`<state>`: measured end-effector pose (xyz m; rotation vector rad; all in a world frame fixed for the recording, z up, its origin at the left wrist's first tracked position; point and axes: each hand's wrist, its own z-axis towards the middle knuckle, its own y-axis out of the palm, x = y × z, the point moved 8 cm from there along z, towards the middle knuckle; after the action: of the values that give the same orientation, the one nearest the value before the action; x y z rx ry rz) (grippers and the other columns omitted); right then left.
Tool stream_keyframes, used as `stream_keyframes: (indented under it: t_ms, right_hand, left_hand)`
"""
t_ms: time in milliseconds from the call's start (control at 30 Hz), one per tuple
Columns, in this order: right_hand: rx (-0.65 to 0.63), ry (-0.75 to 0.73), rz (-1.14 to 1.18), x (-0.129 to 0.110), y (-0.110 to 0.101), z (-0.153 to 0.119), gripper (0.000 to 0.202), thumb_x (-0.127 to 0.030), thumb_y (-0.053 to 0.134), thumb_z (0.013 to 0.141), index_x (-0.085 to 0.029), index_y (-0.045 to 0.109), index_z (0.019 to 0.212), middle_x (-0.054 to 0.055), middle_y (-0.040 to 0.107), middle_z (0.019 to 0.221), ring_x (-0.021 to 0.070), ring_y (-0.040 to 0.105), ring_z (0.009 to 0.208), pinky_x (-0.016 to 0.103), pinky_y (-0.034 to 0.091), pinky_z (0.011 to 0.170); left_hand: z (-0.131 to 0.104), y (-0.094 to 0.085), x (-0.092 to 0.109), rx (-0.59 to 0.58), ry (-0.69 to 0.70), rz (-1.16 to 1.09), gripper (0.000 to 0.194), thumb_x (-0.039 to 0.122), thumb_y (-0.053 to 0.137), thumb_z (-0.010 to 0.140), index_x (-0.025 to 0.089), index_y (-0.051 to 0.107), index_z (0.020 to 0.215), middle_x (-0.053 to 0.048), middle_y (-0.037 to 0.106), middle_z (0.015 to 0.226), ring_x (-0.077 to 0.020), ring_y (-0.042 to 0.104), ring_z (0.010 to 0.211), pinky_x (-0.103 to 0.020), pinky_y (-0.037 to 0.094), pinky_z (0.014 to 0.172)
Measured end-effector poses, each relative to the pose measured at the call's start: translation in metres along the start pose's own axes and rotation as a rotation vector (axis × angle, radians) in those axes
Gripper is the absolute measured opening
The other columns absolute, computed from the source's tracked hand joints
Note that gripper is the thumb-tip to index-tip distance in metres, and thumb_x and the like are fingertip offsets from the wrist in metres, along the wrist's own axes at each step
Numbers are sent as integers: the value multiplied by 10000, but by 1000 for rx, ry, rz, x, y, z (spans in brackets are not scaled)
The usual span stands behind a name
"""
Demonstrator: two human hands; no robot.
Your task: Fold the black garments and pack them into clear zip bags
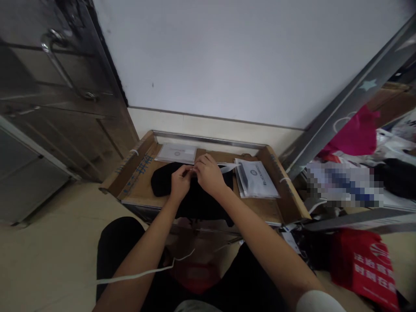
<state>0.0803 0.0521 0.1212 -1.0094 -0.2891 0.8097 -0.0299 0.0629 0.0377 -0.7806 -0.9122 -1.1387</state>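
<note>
A piece of black cloth (204, 203), likely a garment, lies spread over the cardboard-lined table and hangs over its front edge. My left hand (180, 181) is closed in a pinch above the cloth. Close against it, my right hand (209, 173) is also closed, fingers bent toward the left fingertips. What sits between the fingertips is too small to make out. A pale, thin strip (230, 166) sticks out beyond my right hand, over the cloth; whether the hand holds it is hidden.
Flat printed plastic packets (258, 178) lie stacked at the table's right, and another packet (177, 152) at the back left. Raised cardboard sides (287, 186) border the table. A white cord (139, 275) crosses low in front. A red bag (365, 264) stands at lower right.
</note>
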Motion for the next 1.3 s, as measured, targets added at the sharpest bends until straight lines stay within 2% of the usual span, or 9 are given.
stream_keyframes:
  t_ms: [267,400,500,633,767,900,1067,1167,1300]
  right_hand:
    - [12,108,-105,35,-30,-31,182,-86,515,883,-172,673,905,147,645,952,320,511,983,470,431,896]
    - [37,184,-147,68,-48,-62,184,-82,489,888,-188,639,866,132,636,890,304,524,919,452,444,847]
    - [19,186,-91,77,-50,-82,207,-84,470,897,-199,641,875,121,645,895,297,548,942,454,470,854]
    - [5,118,62,61,-41,-98,122,-141,572,855,-213,666,881,128,656,1124,310,540,1146,501,480,988]
    - [78,193,150,53,-29,-97,108,-175,560,876,-187,662,911,152,648,1103,299,571,1118,494,500,997]
    - [104,238,123,49,-6,-67,252,-200,489,936,-128,658,1109,186,648,1161,302,567,1167,486,471,1052]
    - [-46,254,-4,44,38,-27,440,-326,427,1014,-114,587,1364,195,549,1442,313,421,1405,505,319,1181]
    - [-132,241,-67,36,56,-26,489,-378,380,1040,-153,531,1447,173,503,1511,316,363,1457,531,228,1210]
    - [-156,253,-92,29,64,-36,509,-409,351,1048,-193,484,1490,143,492,1533,311,348,1468,545,154,1223]
  left_hand:
    - [-1,-4,-4,69,-66,-196,342,526,658,860,188,635,820,-89,709,1041,-232,677,989,-339,609,737]
    - [-2,-15,-4,213,-52,-285,338,513,661,865,187,575,836,-93,697,1082,-221,678,1045,-368,612,821]
    - [-3,-16,1,224,-21,-270,245,423,638,878,188,580,840,-98,703,1111,-227,670,1102,-370,588,870]
    - [-7,-30,7,279,-19,-97,189,258,494,840,199,591,688,-53,722,851,-204,691,915,-333,542,843]
    - [-10,-43,5,354,-79,50,248,205,443,766,209,562,548,-7,579,588,-158,568,644,-276,451,657]
    - [-4,-39,-11,322,-171,40,224,212,478,751,198,578,551,9,563,566,-140,529,613,-258,404,615]
    - [-3,-39,-26,367,-246,-45,213,227,478,748,187,568,559,19,557,540,-126,522,528,-239,392,540]
    - [-5,-38,-26,364,-273,-46,191,232,485,755,187,562,585,35,542,534,-104,455,452,-227,333,470]
    - [-6,-35,-26,342,-297,-27,185,230,484,766,190,552,599,35,542,545,-100,448,454,-222,332,472]
